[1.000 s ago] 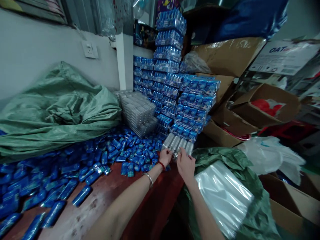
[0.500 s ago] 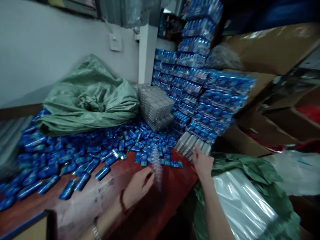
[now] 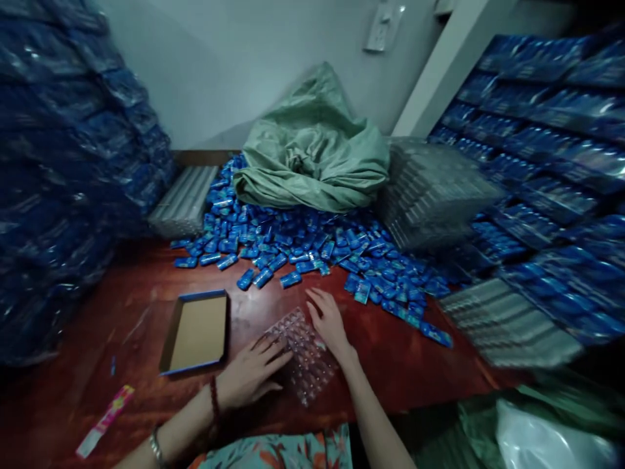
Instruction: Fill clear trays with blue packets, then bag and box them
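A clear plastic tray with rows of moulded pockets (image 3: 308, 368) lies flat on the red-brown table in front of me. Over its left edge rests my left hand (image 3: 251, 371), open, with the fingers spread. My right hand (image 3: 331, 326) is at the tray's upper right side, fingers stretched out and apart; whether it touches the tray I cannot tell. To the left of the tray is a shallow open cardboard box (image 3: 201, 332) with blue edges. Beyond both hands spreads a heap of small blue wrapped packets (image 3: 293, 241).
A green sack (image 3: 317, 156) sits behind the packets. Stacks of clear trays stand at left (image 3: 183, 202), back right (image 3: 434, 189) and right (image 3: 512, 319). Piles of wrapped blue packs (image 3: 73, 163) rise on both sides. A pink strip (image 3: 107, 420) lies at front left.
My view has swung left. The clear tray, upright in my left hand before, now lies flat on the table. My right hand has come from the tray stack at right to this tray.
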### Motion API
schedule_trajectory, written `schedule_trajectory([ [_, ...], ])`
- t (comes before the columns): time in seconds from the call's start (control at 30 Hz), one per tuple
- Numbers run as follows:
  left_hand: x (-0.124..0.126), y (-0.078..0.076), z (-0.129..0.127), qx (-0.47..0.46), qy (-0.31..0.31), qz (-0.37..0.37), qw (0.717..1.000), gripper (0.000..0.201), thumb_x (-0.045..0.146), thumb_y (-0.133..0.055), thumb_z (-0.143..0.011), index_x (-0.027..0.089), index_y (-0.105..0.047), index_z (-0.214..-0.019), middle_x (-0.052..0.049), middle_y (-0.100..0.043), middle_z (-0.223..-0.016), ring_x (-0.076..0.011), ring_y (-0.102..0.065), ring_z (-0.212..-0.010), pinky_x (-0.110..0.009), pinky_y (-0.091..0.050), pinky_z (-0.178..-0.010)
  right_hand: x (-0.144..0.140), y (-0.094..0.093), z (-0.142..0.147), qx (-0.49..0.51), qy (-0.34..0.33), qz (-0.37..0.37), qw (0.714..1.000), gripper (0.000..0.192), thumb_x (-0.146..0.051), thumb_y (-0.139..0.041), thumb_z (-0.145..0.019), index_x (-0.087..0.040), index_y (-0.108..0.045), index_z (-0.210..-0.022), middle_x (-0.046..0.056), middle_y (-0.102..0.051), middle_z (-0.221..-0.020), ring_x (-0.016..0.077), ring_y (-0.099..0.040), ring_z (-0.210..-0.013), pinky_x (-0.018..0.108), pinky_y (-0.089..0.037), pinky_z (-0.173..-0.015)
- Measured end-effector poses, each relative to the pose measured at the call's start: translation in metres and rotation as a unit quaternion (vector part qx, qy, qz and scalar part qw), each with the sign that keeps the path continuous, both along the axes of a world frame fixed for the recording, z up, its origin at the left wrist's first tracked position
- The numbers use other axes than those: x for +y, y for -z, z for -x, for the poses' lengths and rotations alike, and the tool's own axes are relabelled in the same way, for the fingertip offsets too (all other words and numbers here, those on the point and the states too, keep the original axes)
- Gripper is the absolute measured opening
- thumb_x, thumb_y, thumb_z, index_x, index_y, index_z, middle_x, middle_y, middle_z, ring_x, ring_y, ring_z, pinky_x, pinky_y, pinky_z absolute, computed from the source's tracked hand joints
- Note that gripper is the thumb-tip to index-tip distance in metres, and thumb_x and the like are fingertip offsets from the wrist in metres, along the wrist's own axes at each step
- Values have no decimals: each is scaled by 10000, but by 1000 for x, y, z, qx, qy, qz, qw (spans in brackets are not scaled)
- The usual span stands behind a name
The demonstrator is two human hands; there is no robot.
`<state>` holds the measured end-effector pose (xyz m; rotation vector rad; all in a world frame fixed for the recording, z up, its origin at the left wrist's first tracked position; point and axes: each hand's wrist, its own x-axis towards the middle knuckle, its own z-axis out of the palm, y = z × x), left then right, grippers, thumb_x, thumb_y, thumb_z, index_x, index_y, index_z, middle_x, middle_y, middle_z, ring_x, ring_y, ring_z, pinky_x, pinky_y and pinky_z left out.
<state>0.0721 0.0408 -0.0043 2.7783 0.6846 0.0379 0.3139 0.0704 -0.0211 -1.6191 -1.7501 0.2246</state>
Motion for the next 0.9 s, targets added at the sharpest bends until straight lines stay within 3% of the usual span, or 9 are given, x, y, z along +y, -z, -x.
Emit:
schedule_trajectory([
  [0.1,9,6,4,-8,1,8,1000,632,495,-563,-823,271,-364,-1380,-80,-425,-1422,-275,-332,-1334,-470,-244,-1094,51,-2,18,-100,-56,49,992,461,-302,-476,-896,-245,-452,-1353,101,-400,-1424,252,-373,-1296,432,-377,-1009],
  [0.2,9,17,19,14,-69,-17,997,469,375,-508,-883,251,-439,-1330,-100,-473,-1368,-263,-446,-1233,-443,-331,-1037,83,-1,28,-188,-100,94,973,425,-290,-521,-879,-248,-510,-1302,97,-476,-1359,272,-365,-1288,437,-379,-993],
  [0.27,5,23,35,35,-126,-40,991,425,210,-460,-899,254,-453,-1322,-106,-493,-1337,-252,-483,-1178,-424,-370,-993,89,0,33,-200,-106,106,968,392,-275,-519,-879,-242,-540,-1269,106,-555,-1251,272,-443,-1199,424,-408,-947],
  [0.37,-5,26,57,59,-181,-58,980,523,49,-399,-861,266,-439,-1335,-104,-496,-1329,-245,-489,-1151,-400,-397,-949,79,3,38,-190,-102,112,970,412,-210,-453,-892,-210,-507,-1301,129,-585,-1165,253,-508,-1084,402,-427,-908],
  [0.47,-12,26,64,69,-205,-56,975,560,23,-376,-853,273,-414,-1353,-100,-491,-1336,-242,-488,-1141,-385,-409,-926,61,9,35,-3,-59,113,992,405,-176,-454,-862,-210,-525,-1259,103,-604,-1139,217,-535,-1060,373,-417,-936],
  [0.57,-14,24,58,66,-218,-33,973,479,82,-405,-882,244,-445,-1331,-108,-503,-1318,-247,-493,-1127,-384,-409,-924,44,19,26,211,28,114,970,330,-322,-525,-824,-191,-549,-1125,78,-656,-996,200,-619,-895,356,-490,-809],
  [0.7,-9,6,46,0,-239,-1,971,436,346,-451,-913,226,-439,-1333,-117,-554,-1219,-253,-511,-1066,-396,-407,-911,28,30,15,305,85,137,939,453,-562,-488,-788,-166,-499,-1007,-28,-588,-567,142,-564,-456,248,-451,-440],
  [0.8,11,-14,42,-53,-222,0,974,381,348,-371,-943,241,-465,-1297,-92,-574,-1156,-226,-510,-1042,-379,-394,-915,25,31,13,366,97,143,915,491,-602,-579,-700,-176,-496,-931,-56,-559,-510,111,-530,-397,201,-409,-391],
  [0.9,38,-24,36,-12,-197,7,980,279,295,-437,-915,216,-571,-1146,-101,-580,-1127,-251,-508,-1054,-409,-391,-915,31,27,15,413,93,151,893,519,-571,-665,-624,-174,-506,-918,-53,-576,-534,109,-548,-409,196,-415,-393],
])
